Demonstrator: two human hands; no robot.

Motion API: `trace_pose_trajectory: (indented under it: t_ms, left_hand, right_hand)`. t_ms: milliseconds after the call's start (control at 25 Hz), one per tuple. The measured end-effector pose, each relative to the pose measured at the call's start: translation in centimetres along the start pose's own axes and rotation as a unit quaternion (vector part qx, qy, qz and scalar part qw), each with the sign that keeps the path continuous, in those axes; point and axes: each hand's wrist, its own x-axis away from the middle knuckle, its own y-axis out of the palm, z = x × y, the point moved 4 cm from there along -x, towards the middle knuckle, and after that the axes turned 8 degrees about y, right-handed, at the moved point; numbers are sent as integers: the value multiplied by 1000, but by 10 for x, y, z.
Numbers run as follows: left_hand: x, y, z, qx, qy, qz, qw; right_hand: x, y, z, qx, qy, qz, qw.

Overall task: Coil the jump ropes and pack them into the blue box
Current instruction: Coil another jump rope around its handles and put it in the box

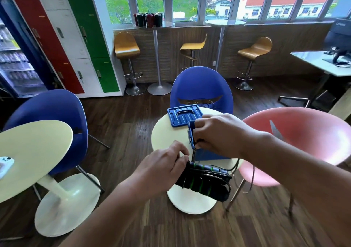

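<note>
The jump rope handles, black foam with green rings, are held side by side above the near edge of the round cream table, with black cord wrapped around them. My left hand grips their left end. My right hand pinches the black cord just above the handles and covers most of the blue box. The box's blue lid lies flat at the table's far side. A loose length of cord hangs off to the right.
A blue chair stands behind the table and a pink chair at its right. A second cream table with a white phone and another blue chair are at left. Bar stools and lockers line the far wall.
</note>
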Motion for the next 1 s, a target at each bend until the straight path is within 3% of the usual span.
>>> trace_pose_trajectory:
  t_ms: [240,360,440,520,600,640,680,760,840,880,920,1000]
  left_hand:
    - [0,1,8,-35,0,-9,999]
    - [-7,2,2,-101,-26,15,994]
    - [-11,1,-6,-123,-45,75,989]
    - [-12,2,-13,-134,-67,131,980]
    - [-12,5,-21,-133,-90,172,972]
    - [-12,6,-24,-124,-97,190,969]
    - [-12,5,-26,-113,-103,204,967]
    - [-12,5,-31,-99,-105,219,965]
    - [-12,7,-33,-97,-87,223,966]
    - [-12,8,-33,-93,-78,224,967]
    - [-11,8,-33,-84,-71,229,967]
    - [-10,7,-33,-51,-69,241,967]
  right_hand:
    - [-1,-9,0,16,53,-20,998]
    - [8,-18,-21,54,31,72,995]
    - [21,-9,-37,57,39,124,990]
    - [35,11,-52,11,78,136,988]
    - [46,35,-63,-123,165,122,971]
    - [49,49,-68,-224,220,97,944]
    - [52,64,-73,-348,273,74,894]
    - [55,92,-81,-587,359,48,724]
    - [57,109,-87,-726,397,14,561]
    - [58,114,-88,-759,400,0,513]
    - [58,116,-89,-778,395,-8,489]
    - [58,119,-85,-807,364,-21,464]
